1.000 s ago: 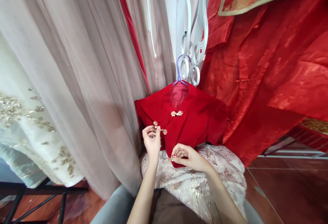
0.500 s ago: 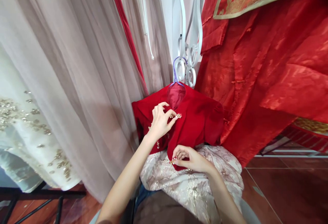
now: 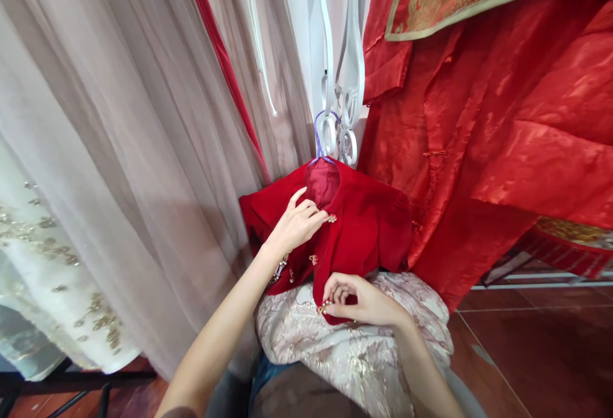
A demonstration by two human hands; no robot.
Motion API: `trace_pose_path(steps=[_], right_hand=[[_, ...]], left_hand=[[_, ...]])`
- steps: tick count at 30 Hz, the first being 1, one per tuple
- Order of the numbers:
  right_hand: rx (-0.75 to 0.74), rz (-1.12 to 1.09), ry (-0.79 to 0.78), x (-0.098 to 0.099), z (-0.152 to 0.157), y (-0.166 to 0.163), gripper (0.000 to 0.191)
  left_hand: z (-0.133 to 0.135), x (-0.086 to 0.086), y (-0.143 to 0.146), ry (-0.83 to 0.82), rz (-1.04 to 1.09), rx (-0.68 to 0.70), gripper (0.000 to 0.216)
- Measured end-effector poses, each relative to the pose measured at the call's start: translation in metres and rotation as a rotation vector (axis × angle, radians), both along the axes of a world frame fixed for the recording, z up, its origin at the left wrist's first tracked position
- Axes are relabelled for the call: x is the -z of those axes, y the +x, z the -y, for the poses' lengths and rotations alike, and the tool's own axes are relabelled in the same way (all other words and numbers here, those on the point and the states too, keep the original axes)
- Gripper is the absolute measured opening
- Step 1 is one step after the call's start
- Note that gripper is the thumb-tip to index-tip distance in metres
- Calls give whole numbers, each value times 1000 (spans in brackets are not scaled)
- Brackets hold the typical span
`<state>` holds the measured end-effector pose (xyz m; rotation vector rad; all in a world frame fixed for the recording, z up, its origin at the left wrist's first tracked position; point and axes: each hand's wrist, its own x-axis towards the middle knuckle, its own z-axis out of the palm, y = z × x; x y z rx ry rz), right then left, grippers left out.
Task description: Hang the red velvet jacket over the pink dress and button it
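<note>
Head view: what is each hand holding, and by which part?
Left hand pinches the top clasp by the collar of the red jacket. Right hand pinches the jacket's lower front edge, at the bottom clasp.

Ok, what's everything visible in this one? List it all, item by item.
scroll rack: one, white, top centre
hanger: one, purple, hooked in the rack
red jacket: one, red, centre, on the hanger
gold flower clasps: at least three, gold, down the jacket's front
brocade skirt: one, pale pink-gold, under the jacket
satin robe: one, red, gold trim, right
sheer drape: one, beige, left
beaded gown: one, white, lower left
floor: red-brown tile, lower right
left hand: fingertips at the top clasp
right hand: pinching the jacket's lower front edge
</note>
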<state>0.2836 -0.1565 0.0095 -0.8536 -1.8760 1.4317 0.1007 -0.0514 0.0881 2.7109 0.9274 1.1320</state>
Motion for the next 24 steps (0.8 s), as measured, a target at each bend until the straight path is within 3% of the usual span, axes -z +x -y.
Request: trace_pose_path(steps=[2, 5, 7, 9, 12, 14, 17, 20, 24], right_hand=[[146, -15, 37, -10, -6, -3, 30], [504, -277, 89, -27, -24, -27, 34], [541, -367, 182, -37, -38, -50, 43], [572, -290, 247, -42, -47, -70, 58], [713, -63, 199, -38, -47, -82, 87], [813, 26, 182, -30, -43, -75, 98], [897, 44, 267, -16, -42, -51, 97], [1011, 96, 391, -10, -50, -21, 86], [1169, 238, 509, -20, -69, 19, 75]], left_hand=[[0, 4, -4, 102, -7, -42, 10], [3, 15, -7, 208, -20, -176, 16], [6, 25, -7, 219, 8, -332, 17], [8, 34, -7, 228, 81, -486, 18], [7, 44, -8, 248, 182, -678, 34], [4, 50, -11, 263, 250, -787, 43], [1, 56, -15, 299, 374, -881, 54], [0, 57, -23, 350, 452, -859, 65], [4, 50, -41, 339, 521, -780, 72]])
